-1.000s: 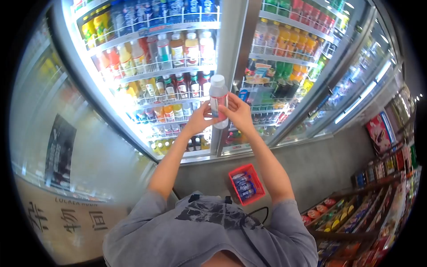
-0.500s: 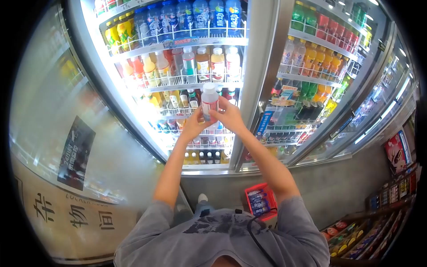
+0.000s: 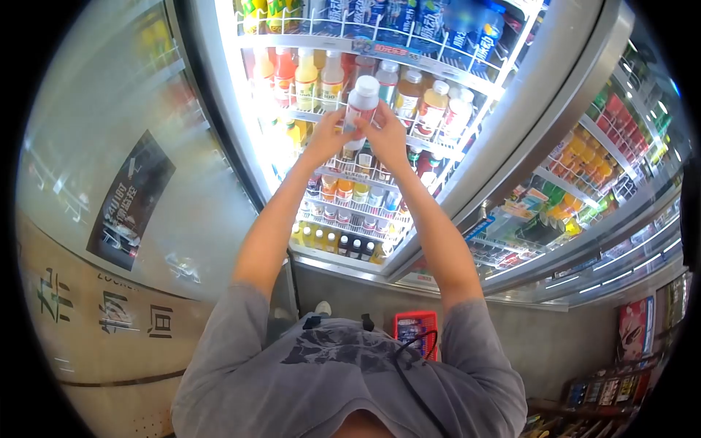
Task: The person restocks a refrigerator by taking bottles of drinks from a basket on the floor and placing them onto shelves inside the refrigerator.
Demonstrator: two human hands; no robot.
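Observation:
A clear bottle with a white cap and a red and white label (image 3: 363,102) stands upright between my hands, in front of the lit shelves of an opened drinks fridge (image 3: 409,51). My left hand (image 3: 327,140) grips it from the left, fingers bent round its side. From the right, my right hand (image 3: 385,136) holds the same bottle with thumb and fingers. Rows of juice bottles (image 3: 307,80) are behind it, and blue bottles (image 3: 431,22) stand on the shelf above.
The frosted fridge door (image 3: 80,146) swings out at the left. A red basket (image 3: 416,315) with blue packages sits on the grey floor near my body. More glass-door coolers (image 3: 584,168) run along the right; snack racks (image 3: 606,390) stand at the lower right.
The view has turned, bringing the opened fridge closer to the middle. Both hands have moved up with the bottle, and it now appears in front of the juice shelf. The basket is now partly hidden by my shirt.

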